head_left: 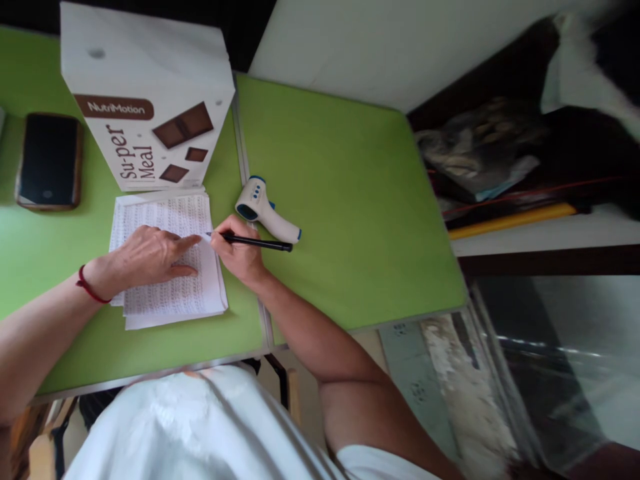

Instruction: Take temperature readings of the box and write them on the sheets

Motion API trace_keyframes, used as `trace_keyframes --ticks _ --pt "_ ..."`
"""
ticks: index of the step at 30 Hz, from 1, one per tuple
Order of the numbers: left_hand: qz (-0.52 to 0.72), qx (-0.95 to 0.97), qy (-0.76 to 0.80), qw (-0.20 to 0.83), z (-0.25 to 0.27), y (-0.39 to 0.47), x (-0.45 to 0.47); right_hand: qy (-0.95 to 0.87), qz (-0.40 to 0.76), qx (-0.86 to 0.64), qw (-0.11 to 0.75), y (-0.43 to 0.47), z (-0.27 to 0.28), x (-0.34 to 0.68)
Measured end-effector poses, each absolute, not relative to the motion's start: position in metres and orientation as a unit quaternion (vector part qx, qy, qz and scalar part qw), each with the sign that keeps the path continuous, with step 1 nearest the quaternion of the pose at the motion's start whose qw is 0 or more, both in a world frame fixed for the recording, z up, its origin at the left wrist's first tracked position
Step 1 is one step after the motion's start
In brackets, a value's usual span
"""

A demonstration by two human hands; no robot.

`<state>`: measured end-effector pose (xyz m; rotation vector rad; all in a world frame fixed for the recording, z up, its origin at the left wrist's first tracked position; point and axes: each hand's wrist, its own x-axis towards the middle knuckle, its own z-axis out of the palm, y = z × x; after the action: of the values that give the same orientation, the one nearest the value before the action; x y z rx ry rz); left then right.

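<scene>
A small stack of paper sheets (175,303) covered in dense rows of writing lies in front of me. My left hand (155,253) rests on the top sheet with fingers stretched, its index finger pointing toward the right margin. At that margin my right hand (239,252) grips a black pen (265,244), whose tip is by the paper near the left index fingertip. Just beyond the right hand lies a white and blue infrared thermometer (270,212). Behind the sheets stands a white NutriMotion box (150,80).
A dark smartphone (50,160) in a brown case lies at the left of the green folding table (350,200). A pale wall (340,47) rises behind. Right of the table, a shelf holds a grey plastic bag (480,147) and a yellow bar (510,221).
</scene>
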<state>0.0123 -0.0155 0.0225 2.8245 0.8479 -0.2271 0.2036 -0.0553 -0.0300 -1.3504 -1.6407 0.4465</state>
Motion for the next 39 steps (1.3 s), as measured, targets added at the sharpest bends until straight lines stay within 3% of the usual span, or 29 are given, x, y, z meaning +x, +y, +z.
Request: trace_keyframes --ticks 39 --pt "-0.106 0.946 0.290 0.093 0.0232 -0.0151 0.0146 -0.652 0.182 -0.554 0.485 -0.0548 -0.0298 0.2033"
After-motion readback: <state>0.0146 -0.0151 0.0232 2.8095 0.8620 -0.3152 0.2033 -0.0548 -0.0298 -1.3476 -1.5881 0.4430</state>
